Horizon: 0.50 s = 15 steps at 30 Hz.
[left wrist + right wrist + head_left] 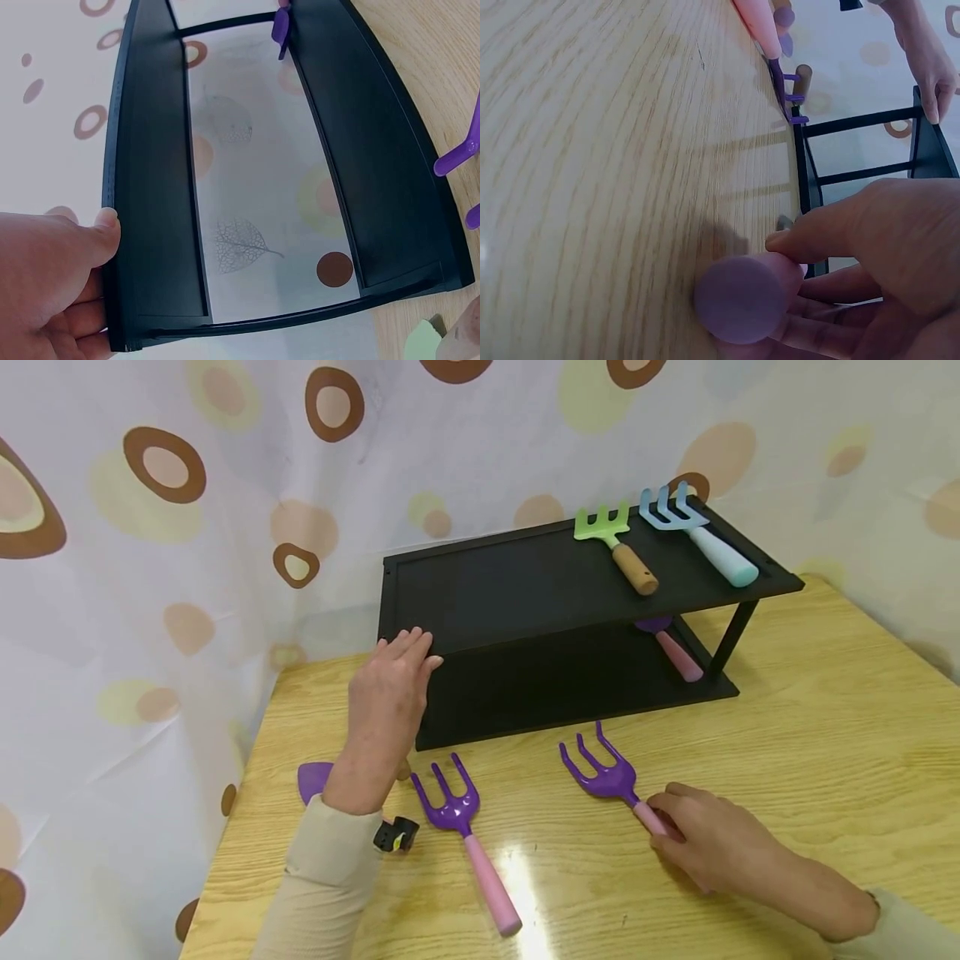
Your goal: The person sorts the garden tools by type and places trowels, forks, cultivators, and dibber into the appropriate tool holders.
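A black two-tier shelf (480, 602) stands on the wooden table. At the near left corner of its upper board, my left hand (390, 693) grips the edge; the left wrist view has the thumb and fingers on either side of that edge. My right hand (712, 839) holds a purple hand fork (611, 781) by its pink handle (742, 296), low over the table, with the prongs directed at the shelf. Another purple hand fork (453, 810) with a pink handle lies on the table between my hands.
A green hand rake (603, 528) and a light blue one (720, 556) lie on the upper board's right end. A pink-handled purple tool (678, 656) sits on the lower board. Left of my forearm, a purple blade (312, 779) shows partly. A patterned cloth (187, 652) hangs behind.
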Tool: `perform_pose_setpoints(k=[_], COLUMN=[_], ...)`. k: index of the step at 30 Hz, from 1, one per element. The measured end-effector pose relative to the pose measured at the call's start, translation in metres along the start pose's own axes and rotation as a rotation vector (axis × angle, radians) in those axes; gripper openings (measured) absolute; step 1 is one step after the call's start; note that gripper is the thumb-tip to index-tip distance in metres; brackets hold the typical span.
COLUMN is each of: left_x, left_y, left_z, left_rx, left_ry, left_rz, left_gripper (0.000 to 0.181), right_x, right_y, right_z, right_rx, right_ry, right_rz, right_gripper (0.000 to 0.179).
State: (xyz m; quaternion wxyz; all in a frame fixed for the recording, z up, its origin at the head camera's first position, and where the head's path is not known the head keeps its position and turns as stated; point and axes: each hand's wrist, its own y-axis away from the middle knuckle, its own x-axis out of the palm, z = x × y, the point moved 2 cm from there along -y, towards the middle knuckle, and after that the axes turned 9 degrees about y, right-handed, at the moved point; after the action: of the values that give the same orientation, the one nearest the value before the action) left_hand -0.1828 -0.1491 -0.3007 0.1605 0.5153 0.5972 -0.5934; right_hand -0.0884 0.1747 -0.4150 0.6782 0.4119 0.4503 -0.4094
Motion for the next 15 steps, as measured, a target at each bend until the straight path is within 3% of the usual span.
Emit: perform_pose_setpoints(k=[15], left_x=[0.001], left_y=[0.0], left_z=[0.001], left_rx=[-0.008], left_ry=[-0.014], left_rz=[0.014], left_gripper=[0.038], right_x=[-0.016], right_y=[0.005], right_z=[-0.003], right_rx=[-0.093], right_ry=[0.064], right_rz=[-0.115], right_gripper=[0.031])
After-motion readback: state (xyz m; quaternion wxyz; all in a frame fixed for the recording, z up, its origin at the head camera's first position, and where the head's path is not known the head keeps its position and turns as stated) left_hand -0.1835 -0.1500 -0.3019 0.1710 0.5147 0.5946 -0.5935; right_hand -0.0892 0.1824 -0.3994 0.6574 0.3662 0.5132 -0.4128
